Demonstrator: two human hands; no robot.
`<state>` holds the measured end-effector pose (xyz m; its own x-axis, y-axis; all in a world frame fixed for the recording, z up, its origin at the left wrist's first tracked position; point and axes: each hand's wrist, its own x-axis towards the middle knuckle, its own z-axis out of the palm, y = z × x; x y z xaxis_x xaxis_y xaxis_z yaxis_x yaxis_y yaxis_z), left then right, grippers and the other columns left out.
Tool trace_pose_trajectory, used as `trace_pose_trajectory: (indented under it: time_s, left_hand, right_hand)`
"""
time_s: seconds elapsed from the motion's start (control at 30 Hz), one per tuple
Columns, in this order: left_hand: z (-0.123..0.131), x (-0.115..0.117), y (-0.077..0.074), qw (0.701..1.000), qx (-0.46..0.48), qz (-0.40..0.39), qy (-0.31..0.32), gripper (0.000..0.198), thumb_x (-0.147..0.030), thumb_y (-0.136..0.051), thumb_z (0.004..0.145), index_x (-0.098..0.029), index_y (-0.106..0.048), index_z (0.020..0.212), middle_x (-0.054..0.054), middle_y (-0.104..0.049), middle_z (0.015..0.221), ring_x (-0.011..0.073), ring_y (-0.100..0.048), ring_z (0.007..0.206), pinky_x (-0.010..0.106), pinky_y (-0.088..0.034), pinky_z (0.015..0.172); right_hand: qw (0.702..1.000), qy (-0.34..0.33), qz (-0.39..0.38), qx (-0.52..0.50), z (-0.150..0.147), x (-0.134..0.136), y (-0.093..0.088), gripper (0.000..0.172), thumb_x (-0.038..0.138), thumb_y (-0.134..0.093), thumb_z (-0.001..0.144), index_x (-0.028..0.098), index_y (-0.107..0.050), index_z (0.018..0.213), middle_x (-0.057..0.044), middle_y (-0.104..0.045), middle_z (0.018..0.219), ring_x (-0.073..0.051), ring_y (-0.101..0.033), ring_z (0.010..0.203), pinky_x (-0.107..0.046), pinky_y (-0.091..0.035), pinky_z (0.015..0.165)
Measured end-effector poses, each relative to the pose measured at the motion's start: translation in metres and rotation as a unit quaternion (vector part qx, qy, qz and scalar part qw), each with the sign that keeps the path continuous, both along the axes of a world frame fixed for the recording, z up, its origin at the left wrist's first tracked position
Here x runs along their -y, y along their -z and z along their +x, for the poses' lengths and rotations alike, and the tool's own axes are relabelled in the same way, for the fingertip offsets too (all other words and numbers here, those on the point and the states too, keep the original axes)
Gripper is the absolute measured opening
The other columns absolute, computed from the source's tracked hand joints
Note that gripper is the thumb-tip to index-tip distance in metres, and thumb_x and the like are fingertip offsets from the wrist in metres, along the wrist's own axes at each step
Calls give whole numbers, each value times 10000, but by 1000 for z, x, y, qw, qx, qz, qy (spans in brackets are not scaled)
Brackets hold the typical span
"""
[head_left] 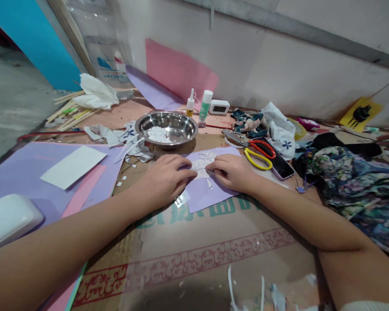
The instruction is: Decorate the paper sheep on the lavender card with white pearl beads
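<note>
A sheet of purple paper (201,203) lies on the cardboard, bearing a white cut-out shape (202,173) and a looped string of small silvery beads (208,154). My left hand (165,179) rests at the sheet's left side, thumb and index finger pinched at the left end of the bead string's straight run. From the right, my right hand (231,172) has curled fingers closed at that run's other end, fingertips on the paper. Beneath my left hand, a small clear piece with dark dots (179,201) shows partly.
Behind the sheet stand a steel bowl (167,125) with white bits, a glue bottle (190,106) and a glue stick (205,106). Scissors (257,151) lie on a phone (280,164) at right, beside patterned cloth (353,190). Coloured paper (16,168) and a white box (11,220) are at left.
</note>
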<state>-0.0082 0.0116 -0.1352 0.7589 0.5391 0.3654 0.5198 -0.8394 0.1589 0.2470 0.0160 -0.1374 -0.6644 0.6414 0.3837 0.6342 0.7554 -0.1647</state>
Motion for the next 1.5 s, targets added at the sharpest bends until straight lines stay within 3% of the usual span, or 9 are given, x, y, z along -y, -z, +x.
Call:
trace_pose_trajectory:
  time_s: [0.23, 0.47, 0.73, 0.87, 1.03, 1.17, 1.27, 1.4, 1.5]
  left_hand:
    - [0, 1, -1, 999, 31, 4, -29, 295, -256, -442, 984, -137, -664, 1139, 140, -670, 1177, 278, -610, 1087, 458, -493, 968]
    - [-3, -5, -9, 992, 70, -74, -75, 320, -173, -376, 958, -142, -671, 1079, 103, -709, 1026, 237, -638, 981, 409, -516, 909]
    - [-22, -18, -36, 980, -78, -178, 44, 232, -279, -545, 936, -223, -714, 1084, 71, -706, 1116, 208, -658, 1011, 337, -505, 882]
    - [-28, -16, -43, 977, -122, -172, 23, 239, -244, -710, 825, -233, -713, 1064, 59, -703, 1092, 211, -669, 973, 305, -507, 815]
    - [-23, -12, -43, 971, -128, -203, 9, 131, -140, -627, 851, -224, -710, 907, 1, -724, 895, 159, -675, 812, 244, -477, 689]
    - [-21, -10, -50, 980, -122, -155, -3, 159, -231, -586, 897, -215, -728, 967, 49, -726, 982, 185, -679, 873, 280, -503, 736]
    - [-29, -14, -63, 990, -83, -92, -61, 223, -273, -514, 939, -217, -728, 964, 59, -744, 963, 200, -682, 863, 313, -519, 739]
    - [-60, -33, -77, 982, -15, 27, -186, 360, -160, -389, 917, -226, -718, 1049, 79, -747, 1067, 233, -683, 962, 379, -539, 804]
    - [-85, -55, -72, 978, -58, 58, -193, 489, -87, -323, 858, -222, -726, 1099, 105, -731, 1166, 274, -684, 1026, 454, -541, 858]
  right_hand:
    - [998, 0, -57, -12, -3, 1, 0, 270, 118, -457, 879, 189, -709, 949, -54, -699, 815, -164, -581, 728, -269, -400, 680]
    - [985, 86, -102, -109, -1, -3, 0, 336, 154, -496, 867, 148, -663, 1160, -30, -681, 776, -139, -544, 627, -252, -406, 629]
    - [984, 97, -114, -94, -1, -4, -1, 342, 161, -494, 867, 178, -671, 1159, -20, -680, 758, -144, -539, 623, -259, -414, 642]
    - [984, 97, -114, -93, -3, -5, 0, 338, 151, -497, 869, 170, -677, 1154, -32, -697, 773, -151, -563, 633, -261, -425, 647]
    - [985, 97, -109, -94, -4, -5, 0, 334, 149, -500, 865, 156, -697, 1134, -58, -728, 814, -163, -606, 674, -264, -446, 665]
    - [985, 95, -111, -89, -5, -4, -2, 335, 142, -495, 864, 145, -701, 1129, -76, -744, 858, -170, -631, 705, -269, -461, 682]
    - [986, 88, -111, -88, -4, -4, -2, 327, 147, -497, 872, 147, -699, 1128, -87, -755, 891, -184, -657, 752, -280, -477, 704]
    - [987, 78, -97, -101, -5, -4, 0, 309, 162, -486, 886, 163, -701, 1106, -86, -760, 915, -188, -665, 765, -292, -489, 714]
    - [985, 82, -85, -129, -6, -4, -2, 303, 156, -485, 867, 152, -703, 1077, -77, -745, 857, -177, -646, 716, -289, -487, 684]
